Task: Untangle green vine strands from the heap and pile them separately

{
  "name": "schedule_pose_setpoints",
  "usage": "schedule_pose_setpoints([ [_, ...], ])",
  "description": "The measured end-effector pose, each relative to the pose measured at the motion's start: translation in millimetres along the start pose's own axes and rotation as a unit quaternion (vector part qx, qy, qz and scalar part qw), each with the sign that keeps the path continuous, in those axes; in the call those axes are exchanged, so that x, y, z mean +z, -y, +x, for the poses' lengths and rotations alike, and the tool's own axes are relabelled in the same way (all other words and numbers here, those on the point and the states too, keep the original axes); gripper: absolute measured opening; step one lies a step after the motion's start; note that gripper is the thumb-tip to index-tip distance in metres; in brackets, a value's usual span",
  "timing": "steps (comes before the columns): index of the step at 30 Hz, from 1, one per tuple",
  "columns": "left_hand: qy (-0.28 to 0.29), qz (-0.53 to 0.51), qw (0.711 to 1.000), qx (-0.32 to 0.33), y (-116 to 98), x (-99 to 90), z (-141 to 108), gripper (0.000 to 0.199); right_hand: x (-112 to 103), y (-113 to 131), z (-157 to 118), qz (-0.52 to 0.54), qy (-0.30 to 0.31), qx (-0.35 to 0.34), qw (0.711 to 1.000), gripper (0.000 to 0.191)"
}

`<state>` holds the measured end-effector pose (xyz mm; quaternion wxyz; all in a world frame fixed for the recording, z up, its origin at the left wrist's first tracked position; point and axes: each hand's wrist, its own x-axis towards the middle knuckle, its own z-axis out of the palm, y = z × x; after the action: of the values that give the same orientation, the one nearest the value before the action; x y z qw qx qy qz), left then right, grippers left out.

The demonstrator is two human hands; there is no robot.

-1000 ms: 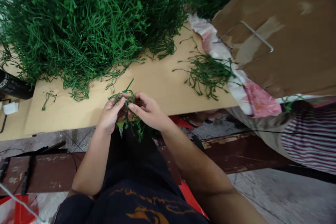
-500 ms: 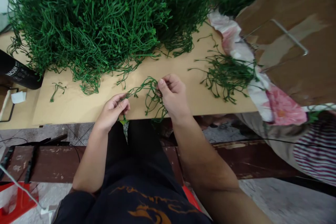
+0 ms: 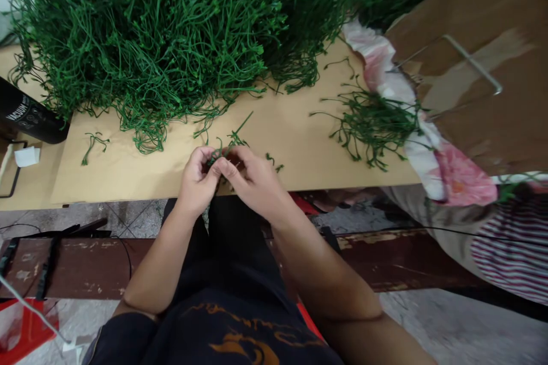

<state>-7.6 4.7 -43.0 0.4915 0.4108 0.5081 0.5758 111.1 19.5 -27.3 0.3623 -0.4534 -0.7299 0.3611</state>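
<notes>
My left hand [image 3: 199,178] and my right hand [image 3: 250,179] meet at the front edge of the cardboard-covered table [image 3: 295,142]. Between their pinched fingers they hold thin green artificial stems [image 3: 233,140], partly hidden by the fingers. Some tips poke out above the thumbs and beside my right hand. Behind them rises a large heap of green stems [image 3: 162,40]. A smaller bunch [image 3: 372,122] lies to the right, and one loose sprig [image 3: 94,145] lies to the left.
At the left edge lies a black vacuum bottle [image 3: 32,114] near a white paper piece [image 3: 27,156]. On the right are a brown cardboard piece [image 3: 475,114] with a metal handle and a pink floral cloth [image 3: 464,174]. Beside it, a person's striped garment [image 3: 514,251] shows.
My right hand has moved left and down to meet my left hand, which shifted slightly right. The stems that were spread between them are now gathered at the fingers.
</notes>
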Motion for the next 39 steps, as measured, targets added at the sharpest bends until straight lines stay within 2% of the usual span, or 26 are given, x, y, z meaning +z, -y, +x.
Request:
schedule_pose_setpoints([
  [3,0.055,0.025,0.998,0.002,0,-0.7,-4,0.022,4,-9,12,0.117,0.017,0.037,0.992,0.039],
  [7,0.083,0.069,0.994,-0.023,4,-7.3,-4,0.024,5,-10,24,0.209,-0.004,0.008,0.978,0.040],
  [10,0.117,0.099,0.988,-0.037,6,-11.0,-4,0.028,4,-9,30,0.250,-0.031,0.016,0.968,0.040],
  [15,0.137,0.120,0.983,-0.004,5,-11.4,-7,0.031,5,-12,39,0.268,-0.050,0.053,0.961,0.041],
  [21,0.128,0.168,0.977,0.026,0,-7.4,-7,0.032,12,-11,52,0.201,-0.083,0.005,0.976,0.037],
  [24,0.124,0.174,0.976,0.037,-3,-5.6,-12,0.033,13,-19,65,0.156,-0.085,-0.017,0.984,0.035],
  [27,0.190,0.182,0.962,0.071,-6,-4.5,-25,0.035,4,-39,83,0.162,-0.134,-0.007,0.978,0.037],
  [29,0.253,0.179,0.947,0.084,-8,-5.0,-34,0.037,-8,-52,91,0.203,-0.185,0.033,0.961,0.038],
  [30,0.262,0.167,0.948,0.076,-9,-5.8,-36,0.038,-14,-57,94,0.229,-0.198,0.054,0.951,0.038],
  [31,0.248,0.147,0.956,0.057,-9,-7.0,-36,0.040,-19,-60,94,0.254,-0.196,0.070,0.945,0.037],
  [33,0.162,0.088,0.983,0.009,-9,-10.1,-31,0.040,-24,-61,91,0.282,-0.150,0.081,0.944,0.036],
  [35,0.072,0.037,0.997,-0.016,-9,-12.9,-22,0.039,-23,-59,85,0.266,-0.095,0.073,0.956,0.039],
  [36,0.049,0.024,0.998,-0.016,-10,-13.9,-18,0.037,-21,-57,80,0.237,-0.086,0.062,0.966,0.040],
  [37,0.042,0.019,0.999,-0.012,-10,-14.6,-15,0.036,-19,-55,75,0.194,-0.098,0.047,0.975,0.041],
  [39,0.056,0.021,0.998,-0.006,-11,-14.9,-11,0.033,-14,-49,62,0.081,-0.167,0.002,0.983,0.041],
])
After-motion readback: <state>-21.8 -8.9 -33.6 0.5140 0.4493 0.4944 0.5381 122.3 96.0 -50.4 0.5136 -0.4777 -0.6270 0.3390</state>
